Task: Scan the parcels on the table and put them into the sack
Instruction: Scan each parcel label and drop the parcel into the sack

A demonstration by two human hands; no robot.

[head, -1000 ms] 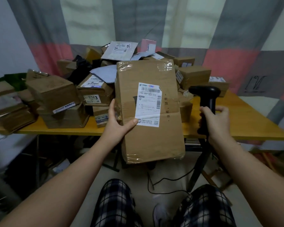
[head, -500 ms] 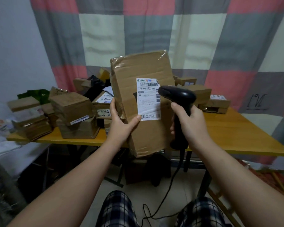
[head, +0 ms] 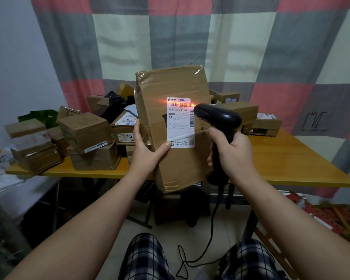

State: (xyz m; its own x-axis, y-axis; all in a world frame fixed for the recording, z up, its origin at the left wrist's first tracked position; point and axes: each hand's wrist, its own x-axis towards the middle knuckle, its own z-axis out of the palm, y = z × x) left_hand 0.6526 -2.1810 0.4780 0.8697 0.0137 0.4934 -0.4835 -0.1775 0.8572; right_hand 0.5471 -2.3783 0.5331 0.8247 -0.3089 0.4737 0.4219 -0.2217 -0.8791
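Just in front of the yellow wooden table [head: 281, 158], the left hand [head: 148, 154] holds up a tall brown cardboard parcel [head: 182, 166] bound in clear tape. Its long axis is upright and leans slightly left. The thumb lies on the front face at the lower corner of the white shipping label [head: 180, 126]; the fingers reach behind the left edge (mostly hidden). Just right of the parcel, the right hand [head: 232, 156] is wrapped round the handle of a black handheld scanner [head: 218, 118]. The scanner's nose points left, very near the barcode [head: 180, 103] along the label's top. A red-orange line glows across that barcode, so the scan looks to be under way. Only the left hand bears the parcel, so that hand would carry it to the sack, which I cannot make out. More brown boxes [head: 85, 128] are heaped on the table's left and back.
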